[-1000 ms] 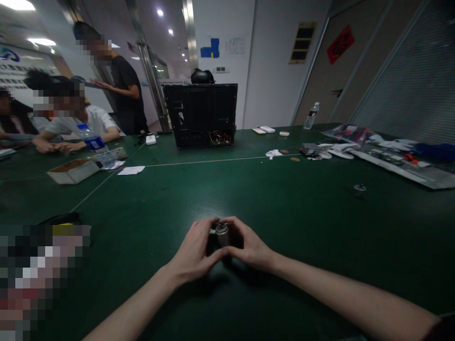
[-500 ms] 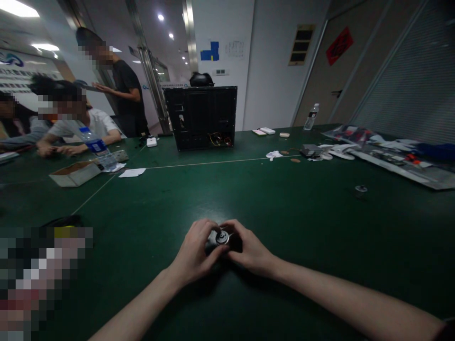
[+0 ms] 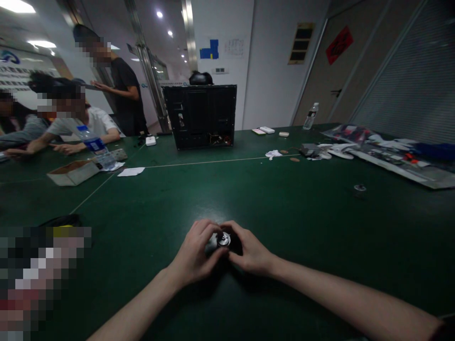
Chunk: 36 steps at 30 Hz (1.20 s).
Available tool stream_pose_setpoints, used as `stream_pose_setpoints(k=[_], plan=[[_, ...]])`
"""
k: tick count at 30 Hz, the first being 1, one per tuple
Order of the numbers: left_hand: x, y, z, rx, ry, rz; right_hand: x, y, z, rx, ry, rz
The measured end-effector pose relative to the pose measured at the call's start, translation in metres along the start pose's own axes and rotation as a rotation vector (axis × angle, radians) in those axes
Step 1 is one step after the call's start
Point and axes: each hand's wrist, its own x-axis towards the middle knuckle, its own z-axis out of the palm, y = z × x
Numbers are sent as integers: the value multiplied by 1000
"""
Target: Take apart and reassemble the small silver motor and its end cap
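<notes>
Left fingers point(image 3: 207, 226), right fingers point(image 3: 235, 226): clamped around my small round silver metal part point(image 3: 224, 239)
Slip risk: uneven pinching could tip it from between them

From my remote seat, I'm watching a table point(image 3: 302, 203) showing plain dark green, with thin pale lines crossing it. Toward its near edge, a round metal part point(image 3: 223, 239) is gleaming silver around a dark centre. By the far edge, a casing point(image 3: 201, 113) is looking solid black. Toward the left edge, I'm seeing an open box point(image 3: 60, 179) showing off-white outside and brown inside, 1 bottle point(image 3: 95, 145) wearing a blue cap and blue label, and a sheet point(image 3: 131, 172) showing white. Toward the right edge, a bundle point(image 3: 435, 150) is reading deep blue and a small piece point(image 3: 411, 158) orange-red.
</notes>
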Motion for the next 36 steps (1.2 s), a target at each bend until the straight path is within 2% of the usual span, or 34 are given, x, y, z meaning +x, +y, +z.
stream_pose_setpoints(k=[9, 26, 36], plan=[[0, 3, -5, -25, 18, -23, 2, -3, 1, -8, -2, 37], [2, 6, -6, -17, 43, 3, 1, 1, 3, -160, 4, -13], [1, 3, -3, -17, 48, -13, 0, -5, 0, -190, -15, -56]])
